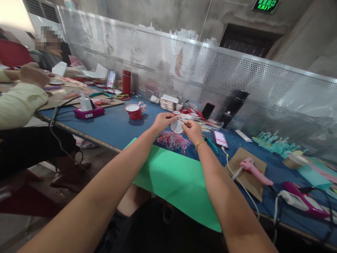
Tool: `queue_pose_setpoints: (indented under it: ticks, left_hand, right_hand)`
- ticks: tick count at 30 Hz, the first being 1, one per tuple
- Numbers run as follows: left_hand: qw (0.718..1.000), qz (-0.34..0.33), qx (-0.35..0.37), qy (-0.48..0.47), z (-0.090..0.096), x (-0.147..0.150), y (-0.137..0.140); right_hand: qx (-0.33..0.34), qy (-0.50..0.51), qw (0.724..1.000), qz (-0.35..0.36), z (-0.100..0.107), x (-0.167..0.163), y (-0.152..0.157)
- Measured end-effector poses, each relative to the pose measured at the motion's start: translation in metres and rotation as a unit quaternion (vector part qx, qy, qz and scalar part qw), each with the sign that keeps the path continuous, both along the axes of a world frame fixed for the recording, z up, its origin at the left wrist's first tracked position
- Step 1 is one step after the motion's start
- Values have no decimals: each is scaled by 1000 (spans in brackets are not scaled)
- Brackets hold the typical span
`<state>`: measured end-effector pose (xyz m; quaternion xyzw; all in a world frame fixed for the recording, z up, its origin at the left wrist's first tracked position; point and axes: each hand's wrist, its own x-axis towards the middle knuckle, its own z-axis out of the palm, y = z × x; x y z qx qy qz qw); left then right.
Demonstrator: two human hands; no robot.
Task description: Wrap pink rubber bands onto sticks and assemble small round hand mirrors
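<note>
A perforated metal screen (147, 49) stands well beyond the green sheet, and a blue table (110, 124) stretches along the screen's near side, past the sheet to left and right. The green sheet (176, 179) lies beneath the forearms, over the lap. Well to its left is a co-worker's pale yellow sleeve (21, 105). To its right, a piece of cardboard (238, 158) carries a pink glue gun (255, 170); a black bottle (234, 109) leans beyond its right end. Just past its far edge lies a tangled pile of pink and purple strands (173, 141). Above and slightly beyond that pile, farther from the sheet, are the left hand (164, 123) and right hand (193, 130). They hold up a white disc (177, 127) with a red rim: the right pinches its edge, while the left's fingertips press together at its top, on rim or thin strand, I cannot tell which. Teal pliers (211, 144) lie just right of the sheet's far corner. Smallest is a gold bracelet (200, 144) on the right wrist.
</note>
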<state>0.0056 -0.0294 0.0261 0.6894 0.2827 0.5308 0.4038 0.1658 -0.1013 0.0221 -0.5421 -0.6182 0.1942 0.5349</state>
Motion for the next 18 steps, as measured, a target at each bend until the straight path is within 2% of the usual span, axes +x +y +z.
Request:
queue_pose_setpoints:
  ticks: [10, 15, 18]
  left_hand:
    - [998, -12, -54, -24, 2, 1, -2]
    - [999, -7, -44, -10, 0, 1, 1]
    - [1000, -15, -4, 4, -2, 2, 1]
  right_hand:
    - [15, 26, 1000, -2, -2, -2, 2]
    - [10, 34, 999, 3, -3, -1, 3]
    - [3, 53, 999, -9, -3, 3, 6]
